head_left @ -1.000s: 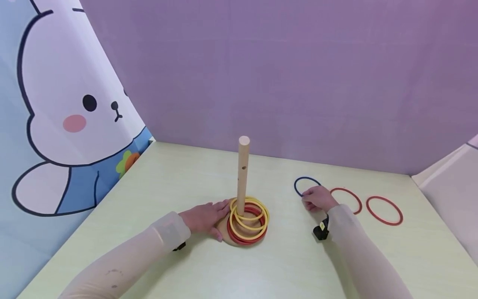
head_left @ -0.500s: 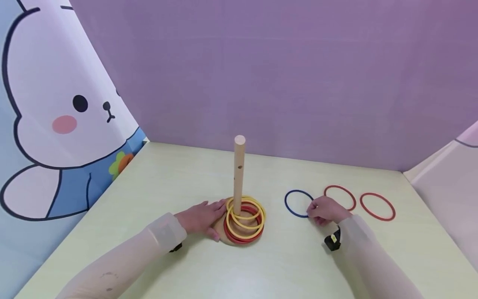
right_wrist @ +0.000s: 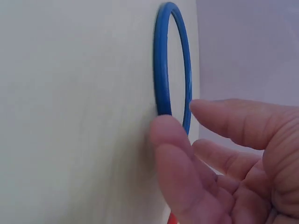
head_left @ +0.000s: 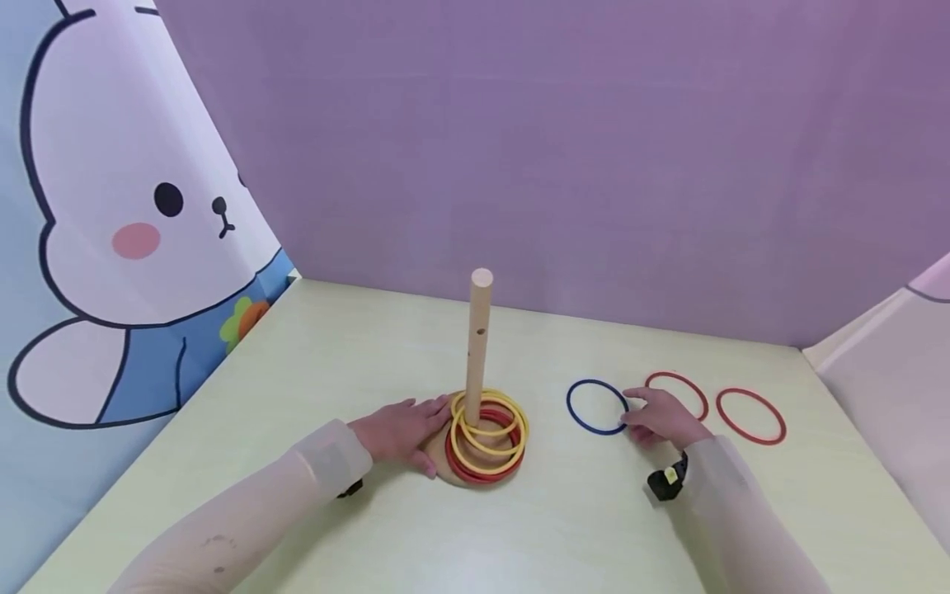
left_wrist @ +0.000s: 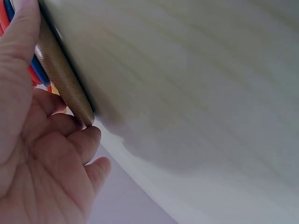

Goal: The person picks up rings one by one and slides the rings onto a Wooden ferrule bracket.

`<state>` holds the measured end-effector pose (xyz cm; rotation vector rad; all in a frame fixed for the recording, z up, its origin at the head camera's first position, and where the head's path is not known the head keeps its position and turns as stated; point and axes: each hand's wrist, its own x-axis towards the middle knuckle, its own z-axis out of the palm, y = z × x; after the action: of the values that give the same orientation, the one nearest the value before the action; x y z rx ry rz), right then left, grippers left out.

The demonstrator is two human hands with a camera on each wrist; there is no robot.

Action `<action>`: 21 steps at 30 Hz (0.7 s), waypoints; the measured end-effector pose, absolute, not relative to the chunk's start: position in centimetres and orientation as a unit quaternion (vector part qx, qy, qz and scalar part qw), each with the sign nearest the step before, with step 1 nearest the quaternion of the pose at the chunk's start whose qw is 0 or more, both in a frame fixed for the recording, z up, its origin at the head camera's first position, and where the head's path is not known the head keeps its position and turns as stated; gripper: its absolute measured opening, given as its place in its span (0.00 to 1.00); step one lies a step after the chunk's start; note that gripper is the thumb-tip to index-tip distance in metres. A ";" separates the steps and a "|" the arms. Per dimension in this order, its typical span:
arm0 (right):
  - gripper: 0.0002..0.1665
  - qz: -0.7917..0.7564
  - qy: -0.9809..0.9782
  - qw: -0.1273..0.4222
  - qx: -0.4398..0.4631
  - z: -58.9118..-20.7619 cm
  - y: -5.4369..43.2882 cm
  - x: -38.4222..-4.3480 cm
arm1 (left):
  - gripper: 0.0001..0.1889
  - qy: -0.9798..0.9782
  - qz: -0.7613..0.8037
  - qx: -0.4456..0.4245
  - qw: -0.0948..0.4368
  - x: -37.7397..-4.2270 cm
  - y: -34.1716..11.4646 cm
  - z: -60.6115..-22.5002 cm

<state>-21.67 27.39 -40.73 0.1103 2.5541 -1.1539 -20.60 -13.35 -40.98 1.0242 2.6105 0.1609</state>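
A wooden peg (head_left: 478, 346) stands upright on a round wooden base (head_left: 439, 462). Several yellow rings (head_left: 522, 412) and red rings (head_left: 462, 472) encircle the peg loosely at its foot; the left wrist view also shows a blue band (left_wrist: 40, 71) among them. My left hand (head_left: 397, 431) rests against the base's left edge, its fingers and thumb spread along the rim. On the table at right lies a separate blue ring (head_left: 583, 426). Beside that ring's right edge, my right hand (head_left: 663, 417) has thumb and fingers parted; in the right wrist view a fingertip appears to touch it.
Two more red rings, one (head_left: 671, 374) partly behind my right hand and another (head_left: 751, 417) farther right, lie on the pale table (head_left: 564, 520). A purple cloth (head_left: 557, 165) rises behind the table, and a cartoon-printed cloth (head_left: 96, 272) borders the left side.
The blue ring has come nearer the front edge along with my right hand. The right hand's fingers, closed at the ring before, are now parted. My left hand stays on the base.
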 end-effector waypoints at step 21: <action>0.35 -0.408 0.896 0.163 0.068 -41.4 26.7 -22.4 | 0.53 0.917 0.067 0.353 0.172 -20.5 -13.2 -40.9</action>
<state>-22.38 26.66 -41.44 0.1925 2.5546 -1.1643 -20.53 -13.24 -40.93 1.0030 2.6034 0.1897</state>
